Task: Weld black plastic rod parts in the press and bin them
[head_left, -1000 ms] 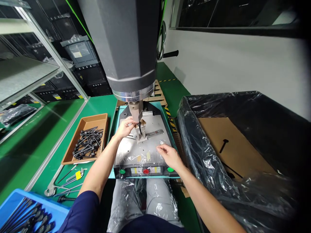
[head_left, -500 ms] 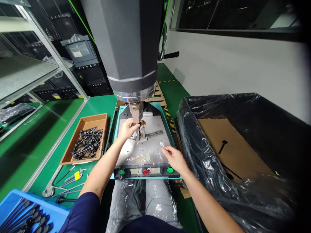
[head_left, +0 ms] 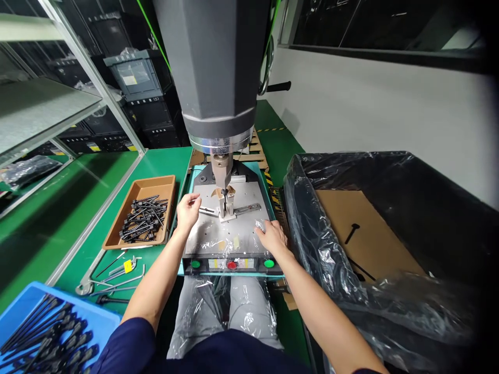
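My left hand (head_left: 188, 212) hovers over the left side of the metal plate (head_left: 210, 244), its fingers loosely bent and slightly apart, holding nothing visible. A small black part with a round head (head_left: 224, 192) stands upright in the metal fixture (head_left: 227, 210), directly under the machine's press tip (head_left: 222, 171). At the plate's right edge, my right hand (head_left: 273, 238) is empty, thumb apart from its bent fingers. Green buttons (head_left: 195, 264) and a red button (head_left: 232, 265) line the machine's front.
To the left, a brown tray (head_left: 111, 236) holds black screw-like parts. Hex keys (head_left: 125, 267) lie below it, near a blue bin (head_left: 23, 296) of long black parts. Right, a large box lined with black plastic (head_left: 312, 208) has cardboard (head_left: 374, 234) and a few black parts inside. The machine head (head_left: 218, 67) hangs overhead.
My left hand has let go of the black part at the fixture and moved left. My right hand has shifted slightly up, staying by the plate's right edge. The camera view shifted a little.
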`<state>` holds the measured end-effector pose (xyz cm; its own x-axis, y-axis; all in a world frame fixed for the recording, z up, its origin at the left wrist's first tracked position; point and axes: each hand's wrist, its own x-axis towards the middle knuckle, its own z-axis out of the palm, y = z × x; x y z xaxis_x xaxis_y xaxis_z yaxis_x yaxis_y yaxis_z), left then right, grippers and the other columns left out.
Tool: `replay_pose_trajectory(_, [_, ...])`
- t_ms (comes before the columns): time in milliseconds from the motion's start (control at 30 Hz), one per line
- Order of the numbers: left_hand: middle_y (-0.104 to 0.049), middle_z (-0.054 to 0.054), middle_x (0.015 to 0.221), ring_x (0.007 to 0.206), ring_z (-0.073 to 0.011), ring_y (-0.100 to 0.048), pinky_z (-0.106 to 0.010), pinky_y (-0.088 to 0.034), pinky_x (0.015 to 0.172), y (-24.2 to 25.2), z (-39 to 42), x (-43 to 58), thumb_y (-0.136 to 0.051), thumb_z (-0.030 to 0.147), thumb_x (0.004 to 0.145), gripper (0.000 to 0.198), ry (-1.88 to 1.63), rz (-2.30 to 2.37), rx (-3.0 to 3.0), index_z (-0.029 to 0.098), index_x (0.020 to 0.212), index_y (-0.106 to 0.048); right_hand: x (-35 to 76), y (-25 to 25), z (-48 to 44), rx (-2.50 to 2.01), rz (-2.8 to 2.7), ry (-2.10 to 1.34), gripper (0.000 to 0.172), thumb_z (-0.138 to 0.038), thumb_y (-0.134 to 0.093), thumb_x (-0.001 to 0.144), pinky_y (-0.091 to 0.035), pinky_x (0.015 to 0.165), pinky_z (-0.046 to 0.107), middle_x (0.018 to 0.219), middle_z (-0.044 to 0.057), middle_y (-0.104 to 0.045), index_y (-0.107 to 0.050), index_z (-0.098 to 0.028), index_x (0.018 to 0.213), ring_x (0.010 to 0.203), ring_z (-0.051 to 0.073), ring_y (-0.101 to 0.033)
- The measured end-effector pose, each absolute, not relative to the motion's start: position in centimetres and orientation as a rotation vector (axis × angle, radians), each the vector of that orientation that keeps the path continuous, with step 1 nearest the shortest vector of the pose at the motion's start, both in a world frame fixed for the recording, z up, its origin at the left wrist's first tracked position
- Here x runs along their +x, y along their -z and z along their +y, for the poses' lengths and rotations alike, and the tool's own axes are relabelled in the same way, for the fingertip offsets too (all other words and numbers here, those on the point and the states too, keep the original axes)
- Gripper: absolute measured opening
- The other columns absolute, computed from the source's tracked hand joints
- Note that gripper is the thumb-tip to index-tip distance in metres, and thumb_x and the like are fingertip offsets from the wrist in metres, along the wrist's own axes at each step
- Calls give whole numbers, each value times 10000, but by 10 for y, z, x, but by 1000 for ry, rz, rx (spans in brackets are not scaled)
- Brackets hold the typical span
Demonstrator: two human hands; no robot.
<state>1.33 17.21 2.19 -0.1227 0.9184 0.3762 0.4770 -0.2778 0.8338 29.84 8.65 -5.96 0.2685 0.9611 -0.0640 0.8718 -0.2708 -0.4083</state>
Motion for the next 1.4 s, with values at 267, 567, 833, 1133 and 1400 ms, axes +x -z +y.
replay_pose_trajectory(267, [-634, -147, 1198, 1145, -323, -577, -455, -439, 1026, 36, 105, -28, -681, 284, 749, 312, -689, 1904, 2082, 162, 1036, -703, 290, 58, 94, -2245, -1624, -427, 144, -289, -583, 929, -434, 716, 308, 1059, 81, -592, -710, -220, 934, 1014, 262, -570])
replay_pose_trajectory(567, [-662, -85, 1005, 1021, -250, -604, -410, -458, 949, -29, 169, 69, -704, 305, 759, 185, -1402, 1539, 1909, 198, 908, -680, 286, 60, 91, -2248, -1595, -369, 153, -298, -592, 922, -429, 742, 314, 1064, 80, -602, -706, -219, 987, 1016, 260, -574])
replay_pose_trajectory(833, [-653, -60, 954, 945, -216, -611, -372, -464, 903, -30, 183, 98, -700, 258, 712, 122, -1475, 1569, 1676, 191, 790, -635, 288, 62, 93, -2237, -1591, -371, 132, -269, -587, 925, -435, 727, 298, 1063, 72, -606, -709, -226, 950, 1014, 251, -576])
replay_pose_trajectory(1133, [-659, -55, 954, 932, -205, -611, -369, -467, 906, -33, 184, 95, -713, 269, 704, 140, -1433, 1544, 1625, 182, 796, -651, 290, 65, 97, -2177, -1547, -429, 127, -242, -590, 891, -440, 742, 307, 1039, 83, -638, -713, -214, 907, 1001, 265, -586])
replay_pose_trajectory(1400, [-676, -67, 965, 942, -213, -625, -377, -465, 903, -32, 185, 92, -728, 289, 683, 236, -1425, 1545, 1605, 174, 874, -650, 289, 63, 101, -2056, -1487, -529, 92, -225, -596, 827, -406, 601, 257, 760, 13, -685, -671, -223, 773, 724, 204, -642])
